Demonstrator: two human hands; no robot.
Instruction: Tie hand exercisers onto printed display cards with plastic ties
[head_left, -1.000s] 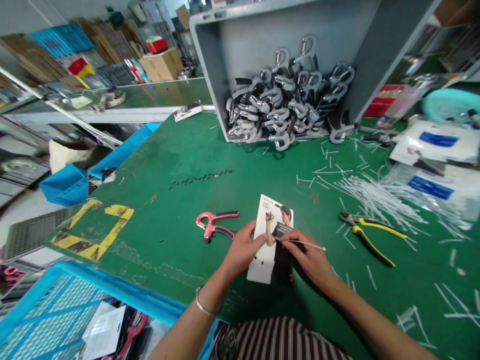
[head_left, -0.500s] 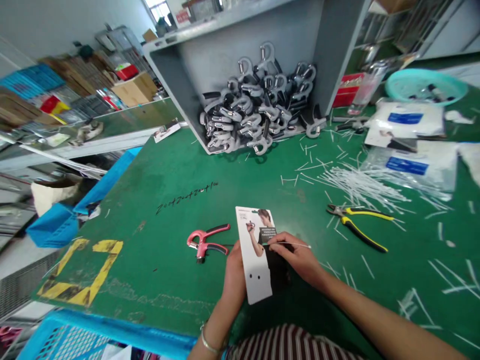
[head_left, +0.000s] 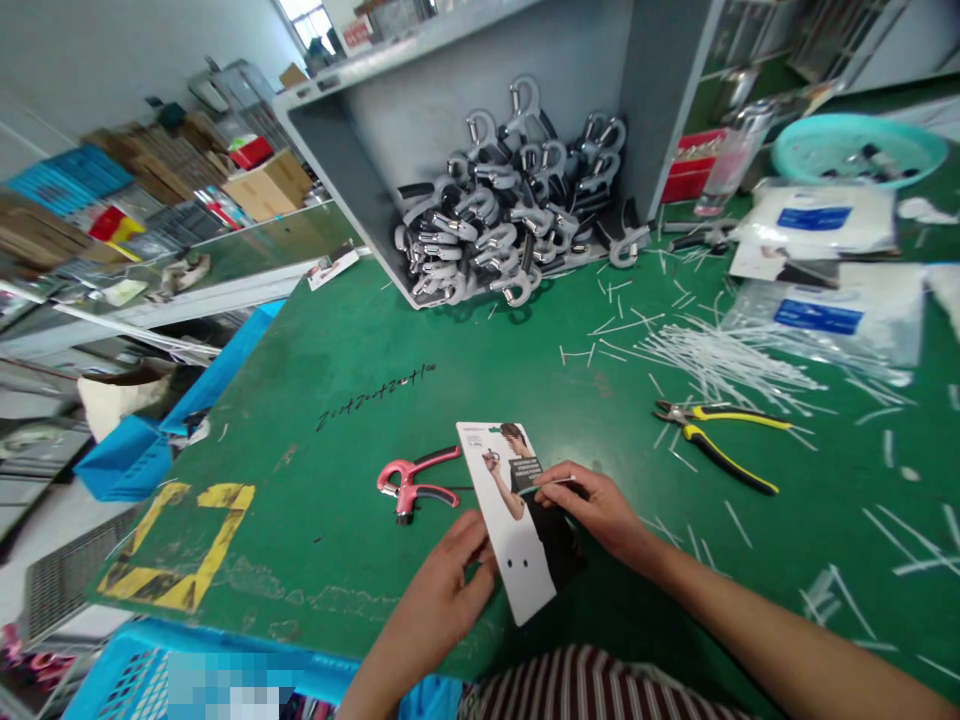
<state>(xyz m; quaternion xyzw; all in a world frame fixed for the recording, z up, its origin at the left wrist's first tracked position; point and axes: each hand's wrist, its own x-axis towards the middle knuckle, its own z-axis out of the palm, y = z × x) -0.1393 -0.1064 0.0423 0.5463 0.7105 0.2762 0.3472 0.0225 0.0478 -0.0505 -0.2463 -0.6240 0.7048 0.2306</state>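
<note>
A printed cardboard backing card (head_left: pixel 502 500) stands tilted above the green table in front of me, with two small holes near its bottom. My left hand (head_left: pixel 450 580) is closed at its left edge, with some fingertips hidden behind the card. On the other side, my right hand (head_left: pixel 592 505) pinches a thin white cable tie (head_left: pixel 562 480) against the card's face. Just left of the card, a red and black hand grip strengthener (head_left: pixel 412 480) lies on the table.
A grey crate (head_left: pixel 345 190) full of grey hand grips stands tipped at the back. To the right are loose white cable ties (head_left: pixel 727 360), yellow-handled cutting pliers (head_left: pixel 720 440), plastic bags (head_left: pixel 817 225) and a turquoise basin (head_left: pixel 795 155). A blue basket (head_left: pixel 120 665) sits at the lower left.
My left hand has moved lower along the card's left edge. The card has shifted slightly left and leans more. My right hand stays at the card, and less of the tie sticks out.
</note>
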